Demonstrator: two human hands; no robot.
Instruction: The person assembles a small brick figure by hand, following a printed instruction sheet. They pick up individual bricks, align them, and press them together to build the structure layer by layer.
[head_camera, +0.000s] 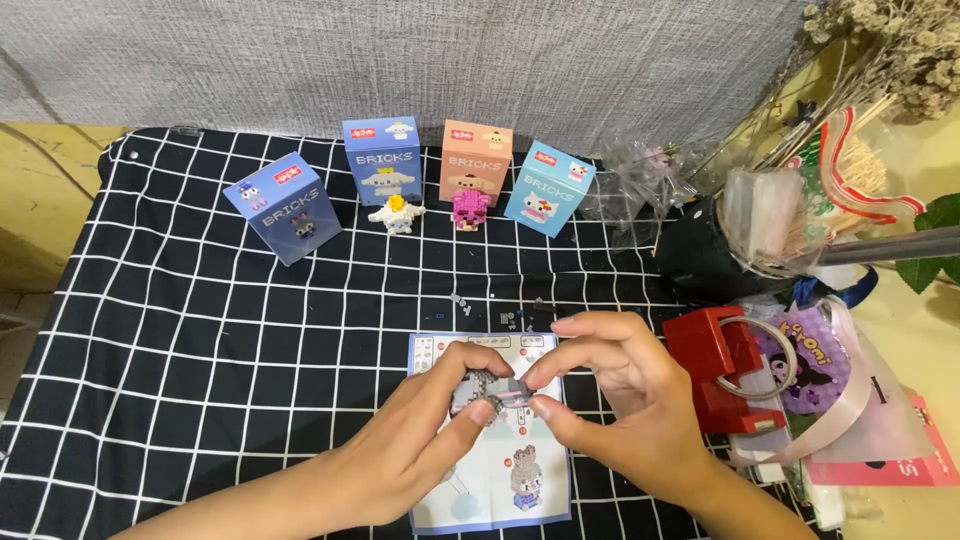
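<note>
Head camera view, looking down at a black cloth (180, 340) with a white grid, spread over a table. Two bare hands meet near the bottom centre. The left hand (425, 430) and the right hand (620, 400) together hold a small grey and pink brick model (490, 388), each pinching it between thumb and fingertips, one at either end; the other fingers of the right hand curl loosely above. The model hangs just above a printed instruction sheet (495, 470) that lies flat on the cloth. A few tiny loose bricks (505, 318) lie just beyond the sheet. Farther back stand four small boxes in a row: a purple-blue box (283, 207), a blue box (381, 160), an orange box (476, 160) and a light blue box (549, 187). A white figure (396, 213) and a pink figure (470, 209) stand before the middle boxes. A red tape dispenser (715, 360) sits to the right, near the right hand.
</note>
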